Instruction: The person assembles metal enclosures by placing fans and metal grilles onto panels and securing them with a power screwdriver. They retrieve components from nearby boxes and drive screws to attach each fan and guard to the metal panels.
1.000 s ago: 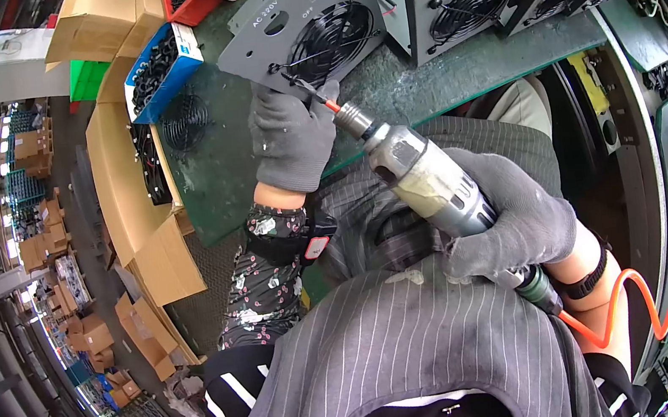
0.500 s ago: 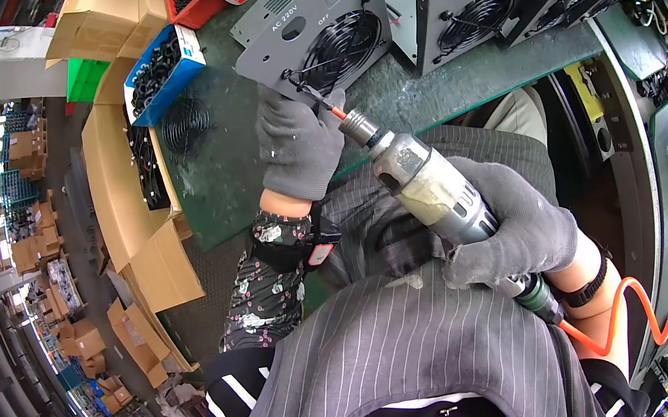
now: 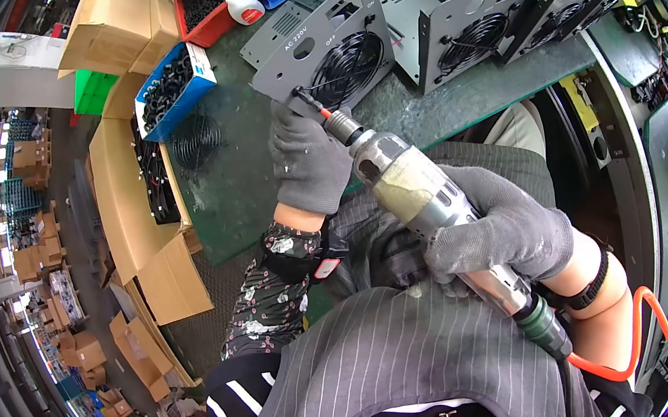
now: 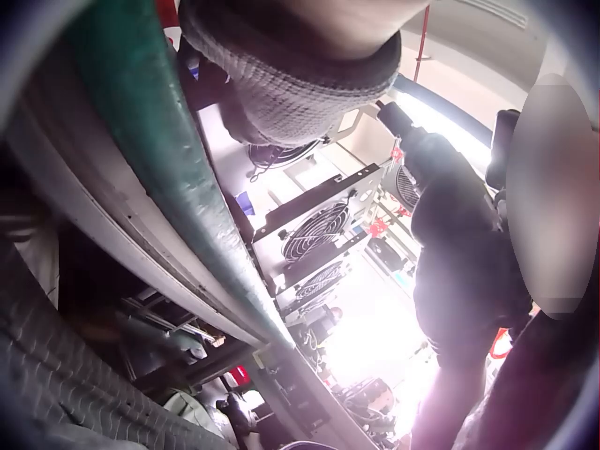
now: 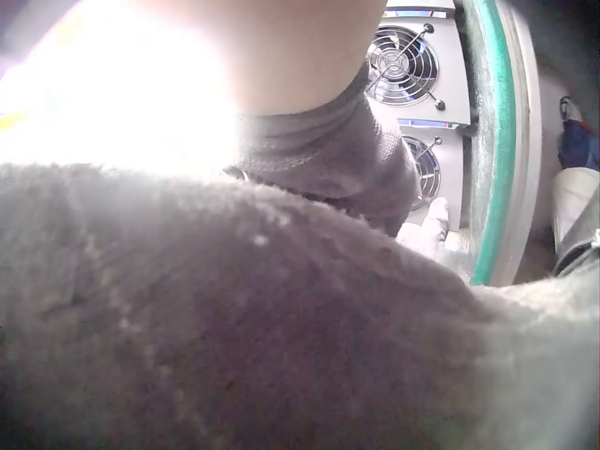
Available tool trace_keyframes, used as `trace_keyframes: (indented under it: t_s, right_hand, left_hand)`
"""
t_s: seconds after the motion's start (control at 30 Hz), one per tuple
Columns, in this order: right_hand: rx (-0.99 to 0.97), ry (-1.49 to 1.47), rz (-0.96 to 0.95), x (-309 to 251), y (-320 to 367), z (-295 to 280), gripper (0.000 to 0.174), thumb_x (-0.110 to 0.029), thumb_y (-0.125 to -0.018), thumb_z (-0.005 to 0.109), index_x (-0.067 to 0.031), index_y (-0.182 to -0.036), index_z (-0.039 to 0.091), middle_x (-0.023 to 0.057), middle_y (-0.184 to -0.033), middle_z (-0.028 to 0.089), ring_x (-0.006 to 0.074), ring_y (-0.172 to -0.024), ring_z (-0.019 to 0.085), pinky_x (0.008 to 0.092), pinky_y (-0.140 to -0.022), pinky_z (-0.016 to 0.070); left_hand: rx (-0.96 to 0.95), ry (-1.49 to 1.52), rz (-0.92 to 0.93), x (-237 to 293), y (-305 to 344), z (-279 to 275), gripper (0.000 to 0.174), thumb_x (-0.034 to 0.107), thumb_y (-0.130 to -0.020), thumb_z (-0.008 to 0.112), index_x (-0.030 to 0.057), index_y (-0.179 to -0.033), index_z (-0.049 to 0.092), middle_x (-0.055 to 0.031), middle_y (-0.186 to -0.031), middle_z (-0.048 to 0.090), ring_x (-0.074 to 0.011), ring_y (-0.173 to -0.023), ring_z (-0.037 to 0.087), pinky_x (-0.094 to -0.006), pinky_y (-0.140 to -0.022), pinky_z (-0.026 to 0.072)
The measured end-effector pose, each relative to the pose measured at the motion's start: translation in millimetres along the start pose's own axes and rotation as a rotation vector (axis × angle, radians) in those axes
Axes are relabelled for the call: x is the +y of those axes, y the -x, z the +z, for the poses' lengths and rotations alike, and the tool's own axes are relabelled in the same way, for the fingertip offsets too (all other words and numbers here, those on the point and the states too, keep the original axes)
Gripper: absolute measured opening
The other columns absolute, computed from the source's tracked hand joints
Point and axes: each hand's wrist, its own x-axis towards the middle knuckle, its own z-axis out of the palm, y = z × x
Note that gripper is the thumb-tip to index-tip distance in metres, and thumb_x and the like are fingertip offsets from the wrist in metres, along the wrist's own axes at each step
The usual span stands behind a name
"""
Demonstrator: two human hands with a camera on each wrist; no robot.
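Observation:
My gloved right hand [image 3: 507, 222] grips a pneumatic screwdriver [image 3: 409, 185] around its body, with an orange coiled hose [image 3: 644, 318] running from its rear end. The driver's bit [image 3: 315, 102] meets the lower left corner fastener of a round black fan guard [image 3: 352, 65]. That guard sits on an upright grey metal panel [image 3: 275, 78] marked AC 220V. My gloved left hand [image 3: 310, 161] holds the panel at its lower left corner, right beside the bit, its fingertips partly hidden behind the panel. In the left wrist view, the right hand [image 4: 459, 225] appears dark against glare.
More grey panels with fan guards [image 3: 477, 43] stand in a row to the right. A loose fan guard [image 3: 196, 141] lies on the green bench [image 3: 238, 196]. A blue box of black parts [image 3: 169, 95], a red bin [image 3: 210, 23], a white bottle [image 3: 243, 6] and cardboard boxes [image 3: 119, 187] flank the left.
The driver's bit has moved up to the panel's lower left fastener from just beside it. The whole bench scene has shifted slightly down in view; the left hand remains at the same corner.

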Motion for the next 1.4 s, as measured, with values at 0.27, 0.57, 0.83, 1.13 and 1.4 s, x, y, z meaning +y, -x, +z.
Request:
trace_keyframes:
  t_s: [0.27,0.57,0.83,1.13,1.4]
  right_hand:
    - [0.000,0.157,-0.112,20.3,12.7,-29.6,0.052,-0.020,-0.071,0.079,-0.0008,-0.110,0.051,0.0018,-0.087,0.059,0.0100,-0.077,0.057,0.0242,-0.068,0.0480]
    - [-0.114,0.192,-0.046,10.7,6.4,-46.2,0.066,-0.026,-0.071,0.081,0.0020,-0.120,0.045,0.0029,-0.090,0.057,0.0107,-0.080,0.055,0.0257,-0.073,0.0467]
    - [-0.060,0.354,0.021,-5.4,29.9,-51.4,0.064,-0.024,-0.076,0.077,0.0028,-0.124,0.045,0.0053,-0.110,0.056,0.0124,-0.100,0.052,0.0270,-0.090,0.0410]
    - [0.161,0.314,0.089,27.6,13.0,-86.9,0.058,-0.019,-0.077,0.074,0.0041,-0.120,0.044,0.0036,-0.100,0.055,0.0092,-0.088,0.052,0.0219,-0.080,0.0422]
    - [0.193,0.251,0.116,43.2,9.5,-98.0,0.058,-0.020,-0.074,0.076,0.0025,-0.119,0.047,0.0028,-0.097,0.053,0.0102,-0.087,0.050,0.0225,-0.079,0.0410]
  left_hand:
    - [-0.306,-0.543,0.400,52.2,-9.0,-38.3,0.058,0.014,-0.070,0.069,0.0041,-0.122,0.046,-0.0177,-0.114,0.051,-0.0352,-0.110,0.048,-0.0420,-0.094,0.0391]
    - [-0.293,-0.476,0.462,100.7,-150.9,-69.1,0.038,0.011,-0.081,0.061,0.0030,-0.118,0.056,-0.0133,-0.097,0.064,-0.0178,-0.081,0.062,-0.0306,-0.077,0.0497]
    - [-0.538,-1.023,0.041,99.9,-260.4,-23.1,0.053,0.031,-0.087,0.054,0.0088,-0.134,0.042,-0.0206,-0.127,0.050,-0.0341,-0.117,0.049,-0.0400,-0.098,0.0389]
    - [-0.476,-0.978,0.022,87.6,-283.8,-10.4,0.036,0.026,-0.083,0.057,0.0082,-0.114,0.061,-0.0190,-0.114,0.060,-0.0325,-0.108,0.057,-0.0408,-0.094,0.0448]
    - [-0.374,-0.225,-0.289,70.8,-309.3,-21.0,0.025,0.016,-0.087,0.055,0.0033,-0.106,0.064,-0.0090,-0.091,0.066,-0.0192,-0.076,0.065,-0.0315,-0.068,0.0530]
